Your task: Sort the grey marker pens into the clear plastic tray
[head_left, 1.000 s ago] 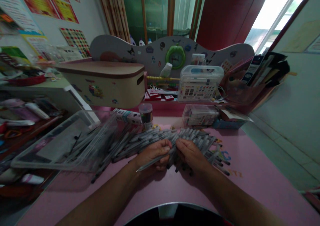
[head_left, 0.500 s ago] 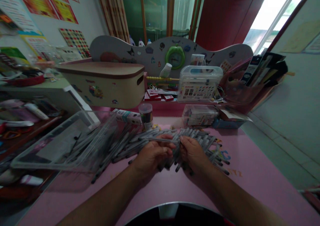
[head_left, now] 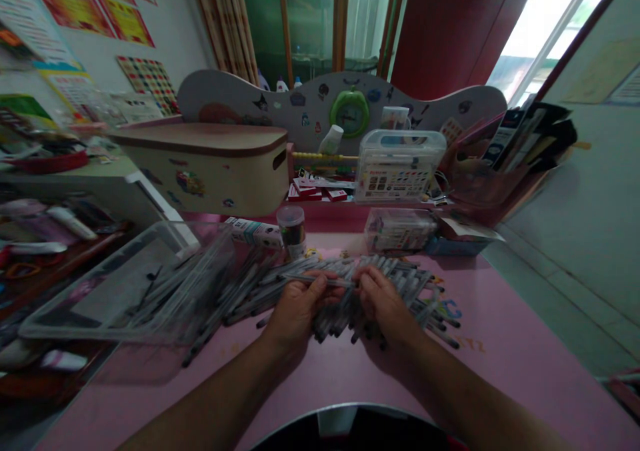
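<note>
Both hands meet over a heap of grey pens with dark ends (head_left: pixel 334 321) on the pink desk. A single slim grey pen (head_left: pixel 336 282) lies crosswise between them, above the heap. My left hand (head_left: pixel 300 302) pinches its barrel between thumb and fingers. The fingers of my right hand (head_left: pixel 379 296) are closed around the pen's right end, where its tip or cap is mostly hidden. More pens (head_left: pixel 253 291) spread leftward across the desk. Some lie inside a clear plastic bin (head_left: pixel 107 334) on the left.
Behind the pens stand a clear lidded cup (head_left: pixel 291 228) and a clear plastic box (head_left: pixel 400 230). A cream storage box (head_left: pixel 220 178), a clear carry case (head_left: pixel 401 171) and a green clock (head_left: pixel 350 113) line the back. Crowded shelves (head_left: pixel 65 264) flank the desk's left side.
My left thumb has come down onto the pen and those fingers have closed more. My right hand has shifted slightly left and its fingers have curled differently at the pen's end.
</note>
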The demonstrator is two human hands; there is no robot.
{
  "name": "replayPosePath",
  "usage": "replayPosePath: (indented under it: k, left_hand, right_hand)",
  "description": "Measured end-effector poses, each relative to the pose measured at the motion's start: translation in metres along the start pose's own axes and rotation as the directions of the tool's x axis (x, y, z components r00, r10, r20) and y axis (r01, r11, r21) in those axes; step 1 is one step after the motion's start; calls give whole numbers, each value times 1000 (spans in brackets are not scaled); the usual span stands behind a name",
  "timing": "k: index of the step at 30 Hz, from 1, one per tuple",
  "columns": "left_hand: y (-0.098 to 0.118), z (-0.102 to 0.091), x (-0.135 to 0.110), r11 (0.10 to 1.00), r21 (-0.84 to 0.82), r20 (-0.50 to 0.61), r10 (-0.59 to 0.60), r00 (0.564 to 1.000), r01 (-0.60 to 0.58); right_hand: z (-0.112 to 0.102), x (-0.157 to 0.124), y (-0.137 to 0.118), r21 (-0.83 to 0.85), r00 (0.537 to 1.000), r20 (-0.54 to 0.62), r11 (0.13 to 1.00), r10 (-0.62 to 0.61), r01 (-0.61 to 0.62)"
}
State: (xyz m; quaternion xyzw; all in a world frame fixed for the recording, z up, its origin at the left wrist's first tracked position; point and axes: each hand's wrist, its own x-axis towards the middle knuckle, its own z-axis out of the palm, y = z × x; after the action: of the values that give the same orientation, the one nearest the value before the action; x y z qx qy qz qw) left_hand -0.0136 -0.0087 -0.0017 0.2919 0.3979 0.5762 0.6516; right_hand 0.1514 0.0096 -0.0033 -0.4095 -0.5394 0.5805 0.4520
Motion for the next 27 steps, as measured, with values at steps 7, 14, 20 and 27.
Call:
replayPosePath:
  k: [7,14,20,27]
  left_hand:
    - [2,2,-2,1000,-15,0,-10,1000,10]
    - [3,3,-3,1000,21,-7,-11,1000,12]
    - [4,4,-5,1000,6,-18,-3,1000,3]
    - [4,3,-3,999,32,-26,29,999,-29]
  right_hand:
    - [-1,-1,6,-13,998,54,1000,-22,23]
    - [-2,0,13,2,995,60,996,84,-84]
    - [0,-4,5,97,996,82,995,18,-26]
    - [0,-1,9,16,996,73,998,60,-61]
